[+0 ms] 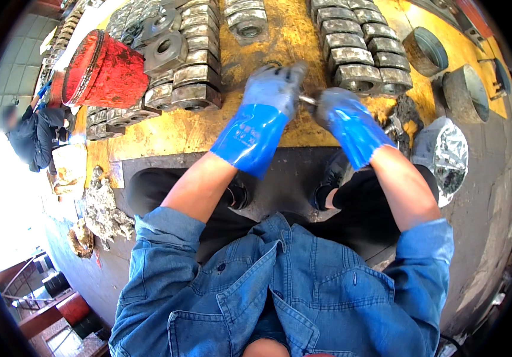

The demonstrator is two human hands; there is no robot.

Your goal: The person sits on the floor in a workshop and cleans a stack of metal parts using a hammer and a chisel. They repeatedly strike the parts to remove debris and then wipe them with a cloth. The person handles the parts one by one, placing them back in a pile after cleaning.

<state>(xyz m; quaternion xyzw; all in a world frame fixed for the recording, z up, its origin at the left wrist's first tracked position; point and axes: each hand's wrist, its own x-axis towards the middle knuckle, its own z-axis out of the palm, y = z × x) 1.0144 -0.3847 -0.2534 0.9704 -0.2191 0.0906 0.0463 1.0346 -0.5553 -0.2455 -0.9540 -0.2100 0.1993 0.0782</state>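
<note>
Both my hands wear blue rubber gloves, darkened with grime over the fingers. My left hand (pixel 272 86) is over the yellow, grease-stained work surface, its fingers curled down around something mostly hidden beneath them. A dark rounded edge shows just past its fingertips. To its right, my right hand (pixel 334 106) is closed on a short shiny metal rod (pixel 308 100), whose visible end points toward my left hand. The rest of the rod is hidden in the glove. Beyond my hands lies a metal block with a round hole (pixel 249 27).
Rows of similar metal blocks (pixel 196 76) stand at left, with more blocks (pixel 357 77) at right. A red bucket (pixel 110 71) lies tilted on the left rows. Two metal rings (pixel 469 94) stand at right, near a silvery bag (pixel 446 157). Another person (pixel 35 134) is far left.
</note>
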